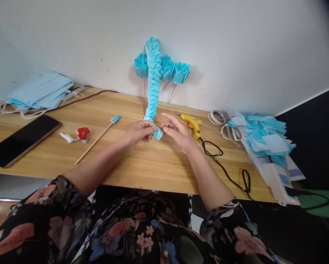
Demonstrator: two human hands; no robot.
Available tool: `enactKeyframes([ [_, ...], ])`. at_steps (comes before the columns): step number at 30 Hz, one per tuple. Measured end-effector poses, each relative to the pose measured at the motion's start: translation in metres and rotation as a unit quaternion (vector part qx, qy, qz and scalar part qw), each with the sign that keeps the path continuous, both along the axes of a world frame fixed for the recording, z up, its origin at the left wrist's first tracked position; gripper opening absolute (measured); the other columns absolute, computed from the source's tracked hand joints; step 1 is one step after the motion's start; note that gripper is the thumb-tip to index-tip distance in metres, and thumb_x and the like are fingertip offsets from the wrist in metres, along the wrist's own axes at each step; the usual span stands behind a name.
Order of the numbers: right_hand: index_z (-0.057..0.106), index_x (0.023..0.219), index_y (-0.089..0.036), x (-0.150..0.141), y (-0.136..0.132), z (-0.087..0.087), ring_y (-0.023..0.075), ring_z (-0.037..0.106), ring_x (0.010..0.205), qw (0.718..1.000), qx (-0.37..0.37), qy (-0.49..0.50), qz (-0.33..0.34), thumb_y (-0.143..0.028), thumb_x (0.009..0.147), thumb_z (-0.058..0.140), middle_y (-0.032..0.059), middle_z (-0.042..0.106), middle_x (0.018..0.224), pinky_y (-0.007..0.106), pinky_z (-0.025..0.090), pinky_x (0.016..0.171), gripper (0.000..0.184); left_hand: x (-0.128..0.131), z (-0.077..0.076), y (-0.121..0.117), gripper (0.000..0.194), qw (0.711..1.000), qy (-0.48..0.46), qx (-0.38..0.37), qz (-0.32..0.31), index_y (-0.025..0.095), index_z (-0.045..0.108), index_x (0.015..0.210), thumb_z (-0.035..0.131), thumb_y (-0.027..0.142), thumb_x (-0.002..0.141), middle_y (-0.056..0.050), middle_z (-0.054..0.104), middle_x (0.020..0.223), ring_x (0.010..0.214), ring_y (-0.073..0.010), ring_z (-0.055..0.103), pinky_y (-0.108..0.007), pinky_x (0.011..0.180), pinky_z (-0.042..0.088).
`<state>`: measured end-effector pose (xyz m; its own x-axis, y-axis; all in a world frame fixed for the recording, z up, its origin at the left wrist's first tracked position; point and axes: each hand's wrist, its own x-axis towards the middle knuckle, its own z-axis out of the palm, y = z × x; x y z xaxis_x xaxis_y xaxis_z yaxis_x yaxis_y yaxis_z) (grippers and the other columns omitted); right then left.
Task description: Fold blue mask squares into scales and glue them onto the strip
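My left hand [139, 132] is closed, its thumb and fingers pinching the near end of a long blue pleated strip [154, 79] with zigzag folded edges. The strip runs away from me and rises in front of the wall. Close beside that end is my right hand [178, 134], its fingers apart and its fingertips by the strip's loose corner; whether they touch it I cannot tell. Left of my hands lies a wooden stick [94, 142] with a small blue tip [115, 119]. A yellow glue gun [191, 124] rests just beyond my right hand.
Blue flowers [181, 72] on sticks lean against the wall behind the strip. Face masks [40, 90], a phone [23, 139] and a red-and-white wrapper [82, 134] lie left. Rightward are tape [216, 117], scissors [230, 132], blue pieces [266, 134], a power strip [281, 183] and a black cord [225, 172].
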<state>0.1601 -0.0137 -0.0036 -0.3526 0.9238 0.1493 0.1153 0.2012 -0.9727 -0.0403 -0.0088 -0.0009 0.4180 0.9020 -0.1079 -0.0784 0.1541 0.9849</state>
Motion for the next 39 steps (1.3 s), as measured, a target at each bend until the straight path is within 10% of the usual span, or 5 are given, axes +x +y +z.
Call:
enactKeyframes([
  [13,0.054,0.137,-0.022,-0.007,0.003,-0.009,0.0109,0.054,0.07,0.998,0.056,-0.024,-0.022,-0.026,0.081,0.065,-0.0046,0.057,0.078,0.028,0.047,0.07,0.058,-0.002,0.002,-0.002,0.032,0.994,-0.075,-0.009,-0.083,0.018,0.065,0.088,0.083,0.04,0.072,0.002,0.061,0.068,0.058,-0.009,0.053,-0.022,0.055,0.039],
  [32,0.072,0.114,-0.026,0.0,0.007,-0.002,0.018,0.074,0.094,0.959,-0.124,0.227,-0.116,-0.055,0.087,0.07,0.0039,0.08,0.099,0.032,0.058,0.087,0.04,-0.002,-0.006,0.007,0.018,0.996,-0.052,0.001,0.071,0.017,0.062,0.071,0.074,0.03,0.073,0.0,0.061,0.062,0.056,-0.0109,0.053,-0.024,0.054,0.038],
  [39,0.072,0.09,-0.021,0.003,0.018,-0.007,0.0114,0.068,0.074,0.94,-0.125,0.269,-0.166,-0.051,0.061,0.09,-0.001,0.074,0.08,0.026,0.057,0.075,0.045,-0.002,-0.004,0.005,0.024,0.996,-0.055,-0.003,0.073,0.017,0.061,0.069,0.078,0.034,0.072,0.0,0.062,0.061,0.053,-0.0098,0.053,-0.023,0.054,0.037],
])
